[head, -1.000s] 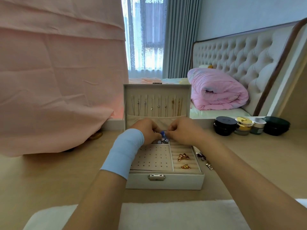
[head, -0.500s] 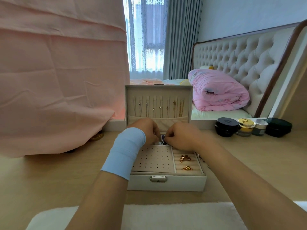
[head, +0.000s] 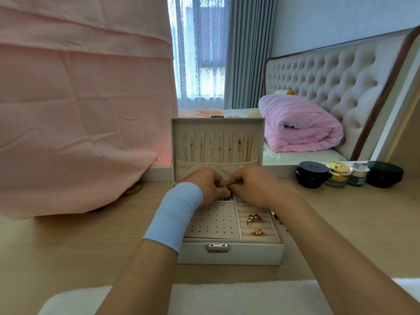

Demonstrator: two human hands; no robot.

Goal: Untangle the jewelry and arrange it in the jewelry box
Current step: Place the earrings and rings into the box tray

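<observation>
A white jewelry box (head: pixel 250 252) stands open on the wooden table, its lid upright with several necklaces (head: pixel 219 148) hanging inside. Two gold pieces (head: pixel 255 219) lie in the ring rolls at the right, beside a perforated earring panel (head: pixel 213 221). My left hand (head: pixel 206 185) and my right hand (head: pixel 252 185) meet over the back compartments, fingertips pinching a small piece of jewelry (head: pixel 227 196) between them. The piece is mostly hidden by my fingers. A blue band wraps my left wrist.
Several cosmetic jars (head: pixel 336 176) stand at the right of the table. More small jewelry (head: pixel 276 216) lies just right of the box. A pink cloth (head: pixel 79 110) hangs at the left. A white mat (head: pixel 227 298) lies at the near edge. A bed is behind.
Both hands have drawn closer together over the back of the box. The blue piece seen between the fingers earlier is now covered by them.
</observation>
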